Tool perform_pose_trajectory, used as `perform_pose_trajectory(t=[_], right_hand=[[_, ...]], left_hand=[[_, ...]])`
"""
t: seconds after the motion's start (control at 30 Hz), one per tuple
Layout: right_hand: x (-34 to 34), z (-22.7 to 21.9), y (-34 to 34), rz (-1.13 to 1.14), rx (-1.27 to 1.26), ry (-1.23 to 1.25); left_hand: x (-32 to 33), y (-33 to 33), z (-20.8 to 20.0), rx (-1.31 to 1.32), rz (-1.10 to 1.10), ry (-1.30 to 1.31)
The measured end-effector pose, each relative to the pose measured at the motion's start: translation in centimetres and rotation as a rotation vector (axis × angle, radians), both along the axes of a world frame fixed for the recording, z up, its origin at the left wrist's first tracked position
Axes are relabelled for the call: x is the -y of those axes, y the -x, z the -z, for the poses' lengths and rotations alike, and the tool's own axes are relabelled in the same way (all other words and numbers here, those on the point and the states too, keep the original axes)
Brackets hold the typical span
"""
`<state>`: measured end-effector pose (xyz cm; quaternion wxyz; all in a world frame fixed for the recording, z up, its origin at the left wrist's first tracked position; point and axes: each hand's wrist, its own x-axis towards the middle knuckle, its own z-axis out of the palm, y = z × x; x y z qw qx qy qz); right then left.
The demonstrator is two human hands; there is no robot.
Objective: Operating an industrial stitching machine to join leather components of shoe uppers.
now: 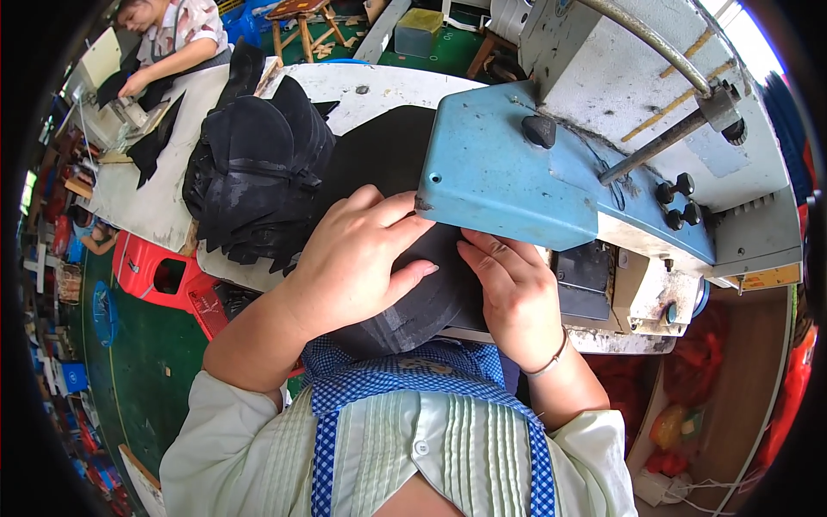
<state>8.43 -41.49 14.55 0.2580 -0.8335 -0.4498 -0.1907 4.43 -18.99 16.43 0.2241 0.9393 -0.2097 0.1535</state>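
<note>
A black, curved piece of sheet material [388, 164] lies across the table edge in front of me and runs under the head of a blue machine [508, 172]. My left hand [366, 254] rests on it with fingers stretched toward the machine head and the thumb apart. Some of its fingertips reach the machine's lower corner. On the other side, my right hand [515, 297] has its fingers bent and pressed together at the black piece's edge, just under the blue head. The machine's working point is hidden beneath that head.
A thick stack of black cut pieces [263, 164] sits left of my hands on the white table [353, 82]. A red plastic stool [159, 271] stands on the green floor. Further back left, a person [177, 43] works at another machine. A metal rod [659, 142] juts above the blue machine.
</note>
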Motion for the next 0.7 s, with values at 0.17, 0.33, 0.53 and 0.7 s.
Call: perform_pose_trajectory(t=[0.17,0.33,0.53,0.7], right_hand=[[0.02,0.18,0.02,0.005,0.006,0.005],[0.07,0.15,0.05,0.005,0.024,0.003],[-0.02,0.37,0.00,0.004,0.017,-0.018],[0.01,0.29,0.09,0.013,0.024,-0.020]], left_hand=[[-0.23,-0.12,0.00,0.001,-0.019,-0.035],[-0.32,-0.55,0.65,0.055,-0.005,0.004],[-0.50,-0.50,0.67,0.058,-0.024,-0.018],[-0.48,-0.51,0.87,0.054,-0.013,-0.004]])
